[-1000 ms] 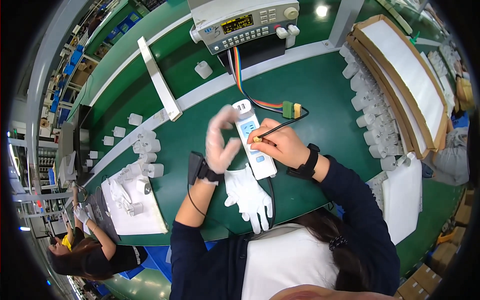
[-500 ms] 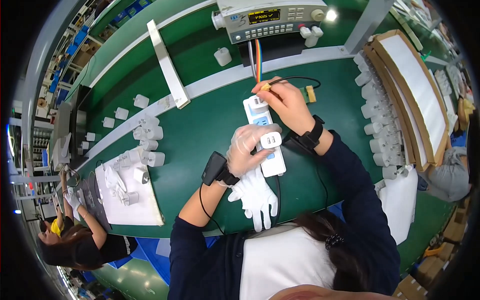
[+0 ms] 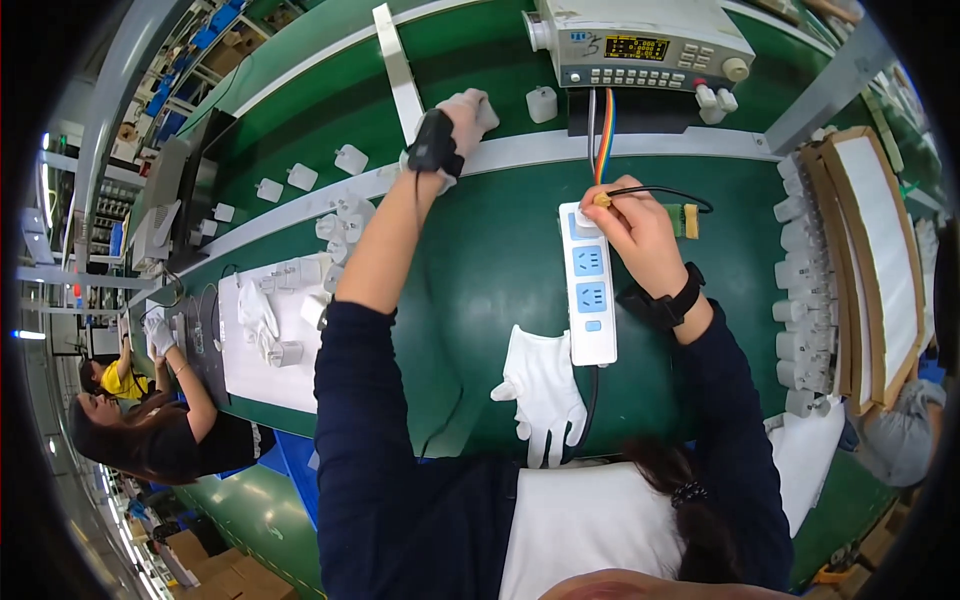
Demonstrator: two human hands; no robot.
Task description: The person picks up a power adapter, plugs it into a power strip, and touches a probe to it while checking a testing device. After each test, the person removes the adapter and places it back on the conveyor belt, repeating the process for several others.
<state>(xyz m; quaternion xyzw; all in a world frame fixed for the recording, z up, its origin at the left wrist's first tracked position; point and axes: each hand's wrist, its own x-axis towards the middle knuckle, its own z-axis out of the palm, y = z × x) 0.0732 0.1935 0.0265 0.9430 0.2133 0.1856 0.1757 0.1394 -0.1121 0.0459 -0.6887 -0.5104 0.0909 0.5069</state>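
Note:
My left hand [image 3: 468,118], in a thin clear glove, reaches past the metal rail onto the far green ledge. Its fingers are curled, and whatever they may hold is hidden. My right hand [image 3: 640,228], bare, pinches a small yellow connector [image 3: 601,199] on a black cable, just above the far end of the white power strip [image 3: 597,345]. A white charger [image 3: 586,224] sits in that strip's far socket, partly behind my right fingers. The two nearer blue sockets have nothing plugged in. A white cloth glove [image 3: 545,385] lies against the strip's near left side.
A test instrument [image 3: 640,50] with a small screen stands at the back, rainbow ribbon cable [image 3: 607,130] hanging from it. Chargers line the right edge beside cardboard trays [image 3: 850,270]. More chargers [image 3: 350,158] stand at left, near a white sheet [image 3: 250,350]. A co-worker [image 3: 165,430] sits far left.
My left hand has left the power strip, where it held a white two-port charger, and moved far and left to the ledge. The instrument's screen changed. My right hand still holds the connector.

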